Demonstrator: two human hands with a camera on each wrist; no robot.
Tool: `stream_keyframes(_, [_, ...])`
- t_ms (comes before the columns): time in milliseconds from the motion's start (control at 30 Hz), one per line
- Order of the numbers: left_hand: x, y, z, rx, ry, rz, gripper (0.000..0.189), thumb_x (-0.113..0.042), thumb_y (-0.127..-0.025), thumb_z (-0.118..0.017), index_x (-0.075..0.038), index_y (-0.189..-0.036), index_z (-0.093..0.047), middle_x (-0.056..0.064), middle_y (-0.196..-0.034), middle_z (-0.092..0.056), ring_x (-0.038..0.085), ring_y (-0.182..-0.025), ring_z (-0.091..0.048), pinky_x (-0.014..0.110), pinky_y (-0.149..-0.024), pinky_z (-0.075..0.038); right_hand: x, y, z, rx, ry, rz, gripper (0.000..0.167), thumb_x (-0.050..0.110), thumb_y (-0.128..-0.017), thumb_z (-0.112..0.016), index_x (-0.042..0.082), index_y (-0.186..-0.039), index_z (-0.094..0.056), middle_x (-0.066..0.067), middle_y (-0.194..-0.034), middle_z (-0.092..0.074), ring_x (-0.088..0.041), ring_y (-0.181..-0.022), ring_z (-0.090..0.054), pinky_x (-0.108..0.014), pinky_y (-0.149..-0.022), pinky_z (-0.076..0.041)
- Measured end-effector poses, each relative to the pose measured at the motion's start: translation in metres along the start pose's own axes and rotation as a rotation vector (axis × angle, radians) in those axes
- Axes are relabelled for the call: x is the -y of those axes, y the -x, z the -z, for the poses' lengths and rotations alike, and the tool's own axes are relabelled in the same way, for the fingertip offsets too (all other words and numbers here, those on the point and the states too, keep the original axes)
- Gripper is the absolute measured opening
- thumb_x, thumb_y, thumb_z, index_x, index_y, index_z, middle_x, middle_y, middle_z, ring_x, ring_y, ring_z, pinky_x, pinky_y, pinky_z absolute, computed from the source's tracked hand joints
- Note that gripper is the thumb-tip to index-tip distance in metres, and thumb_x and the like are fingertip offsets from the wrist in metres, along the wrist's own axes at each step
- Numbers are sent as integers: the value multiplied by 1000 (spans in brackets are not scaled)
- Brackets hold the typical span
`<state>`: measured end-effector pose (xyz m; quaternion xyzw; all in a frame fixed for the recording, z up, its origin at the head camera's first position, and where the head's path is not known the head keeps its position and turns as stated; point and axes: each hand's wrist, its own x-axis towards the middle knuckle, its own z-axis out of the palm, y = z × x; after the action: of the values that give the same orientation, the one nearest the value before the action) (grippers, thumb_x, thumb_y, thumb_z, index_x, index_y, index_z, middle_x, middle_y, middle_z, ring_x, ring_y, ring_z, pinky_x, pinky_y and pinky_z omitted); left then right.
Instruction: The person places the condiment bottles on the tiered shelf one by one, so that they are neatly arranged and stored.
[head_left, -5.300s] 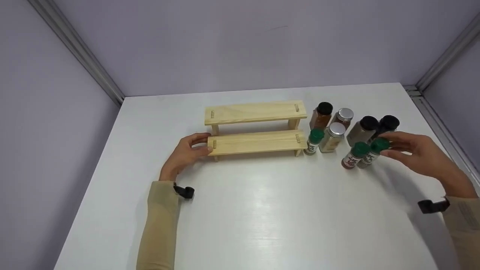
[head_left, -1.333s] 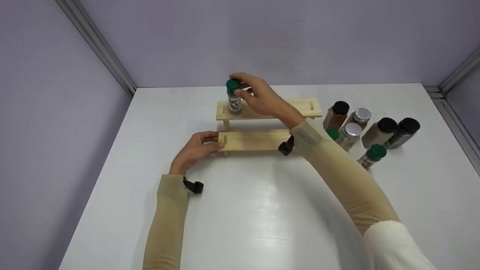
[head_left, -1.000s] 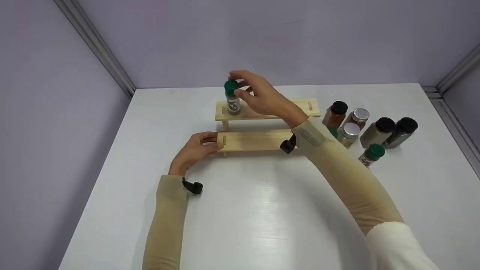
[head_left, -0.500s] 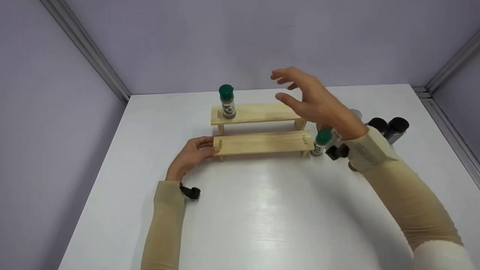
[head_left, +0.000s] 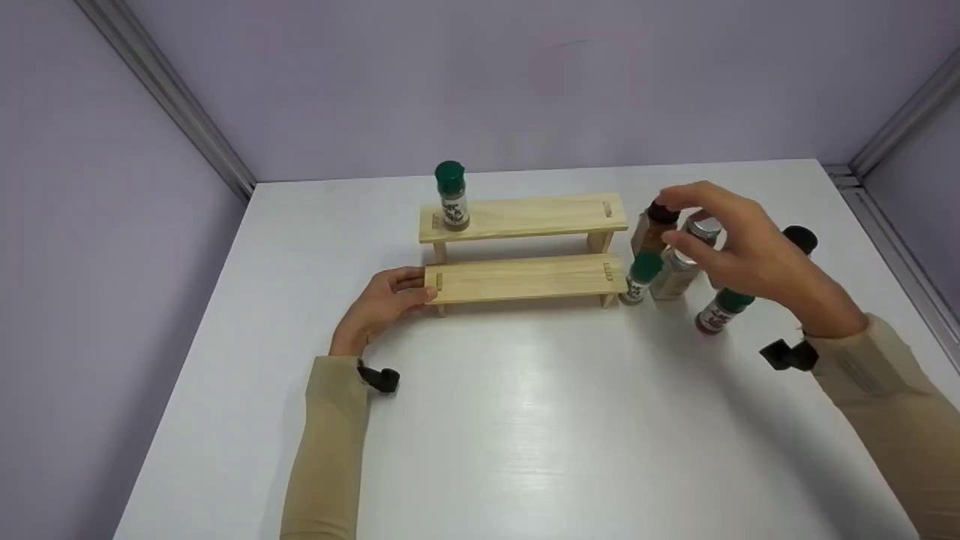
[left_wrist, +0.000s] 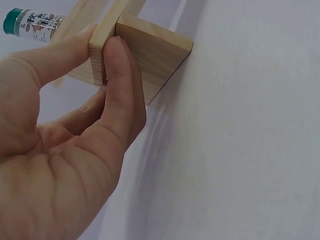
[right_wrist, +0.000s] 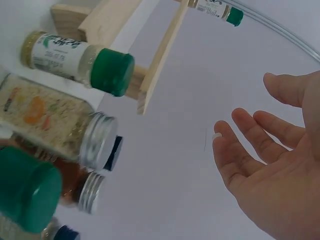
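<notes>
My left hand (head_left: 382, 307) pinches the left end of the lower board (head_left: 525, 279) of a wooden spice rack, thumb on top and fingers beneath, as the left wrist view shows. A green-capped spice jar (head_left: 453, 196) stands upright at the left end of the upper board (head_left: 544, 216). Holding nothing, my right hand (head_left: 757, 251) hovers over the jars to the right of the rack, fingers bent loosely and spread from the thumb. Below it are a silver-lidded jar (head_left: 673, 282) and a green-capped jar (head_left: 718, 313) with a red-marked label; the hand hides part of this group.
Another green-capped jar (head_left: 639, 279) stands close by the lower board's right end. Behind it is a dark-capped jar (head_left: 649, 234) with orange-brown contents. A second silver lid (head_left: 703, 229) and a black cap (head_left: 800, 239) show around the right hand. Walls enclose the white table (head_left: 480, 420).
My right hand carried a green-capped jar from the right-hand group to the upper board's left end, let it go, and moved back right over the jars. The left hand keeps its hold.
</notes>
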<state>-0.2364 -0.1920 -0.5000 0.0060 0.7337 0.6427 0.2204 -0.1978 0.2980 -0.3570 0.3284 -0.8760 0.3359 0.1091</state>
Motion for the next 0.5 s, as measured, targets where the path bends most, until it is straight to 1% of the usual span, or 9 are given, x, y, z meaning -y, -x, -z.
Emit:
stream_keyframes(133, [-1,-1,0,2,-3,1,62,-14,-102,-74,2,-156,-48,20,-152,-55,24,-127,-63,27,-101,-58,-10,25,6,-42,16,-21,50,-5,-98,-73,6,-145,-62,-12,-138,-67,9,-123,-56,-9,-95,-47])
stream_keyframes(233, [-1,-1,0,2,11,3,62,-14,-102,-74,2,-156,-48,20,-152,-56,24,-127,-63,27,-101,-58,-18,41,9,-65,21,-27,50,-6,-96,-74,5,-144,-63,-14,-135,-68,10,-123,-56,-9,-98,-46])
stream_keyframes(267, [-1,-1,0,5,17,2,62,-14,-102,-74,2,-156,-48,21,-152,-56,24,-127,-63,27,-101,-58,-21,45,10,-71,22,-28,50,-7,-96,-75,4,-143,-64,-12,-135,-68,10,-123,-57,-8,-98,-46])
stream_keyframes(367, [0,0,0,8,41,1,61,-12,-102,-73,3,-155,-48,21,-151,-57,25,-126,-64,28,-101,-58,-29,58,10,-90,26,-29,51,-9,-93,-76,3,-142,-64,2,-135,-68,9,-119,-58,-7,-96,-46])
stream_keyframes(467, [0,0,-1,9,48,4,61,-12,-102,-74,3,-155,-48,21,-151,-57,25,-126,-64,28,-102,-58,-37,72,9,-100,23,-68,53,-10,-91,-78,3,-141,-65,20,-135,-63,9,-116,-58,-7,-94,-46])
stream_keyframes(500, [0,0,-1,9,45,7,61,-12,-102,-74,3,-155,-48,21,-151,-57,24,-126,-64,28,-102,-58,-39,77,8,-101,23,-88,54,-9,-91,-78,4,-142,-65,21,-135,-63,9,-115,-58,-7,-93,-45])
